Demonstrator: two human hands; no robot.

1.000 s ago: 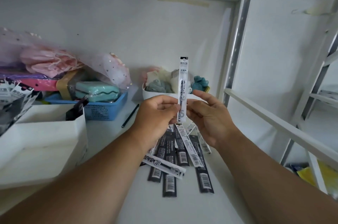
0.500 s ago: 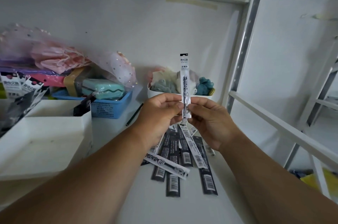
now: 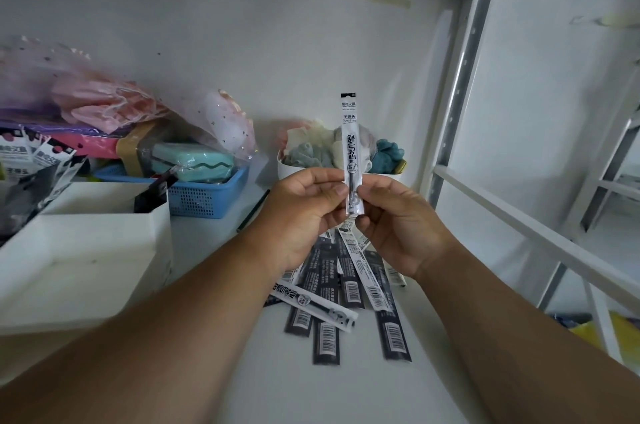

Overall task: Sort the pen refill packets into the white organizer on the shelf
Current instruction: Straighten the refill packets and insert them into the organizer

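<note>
My left hand [image 3: 304,215] and right hand [image 3: 398,226] pinch one white refill packet [image 3: 351,153] upright above the loose packets [image 3: 346,292] on the shelf [image 3: 346,389], white organizer [image 3: 86,250] at left.

held refill packet [image 3: 350,149] white, upright | loose packets [image 3: 349,288] fanned on shelf; white organizer [image 3: 86,250] left

organizer [image 3: 104,250] left, packets [image 3: 346,302] right on shelf [image 3: 346,396]
</note>
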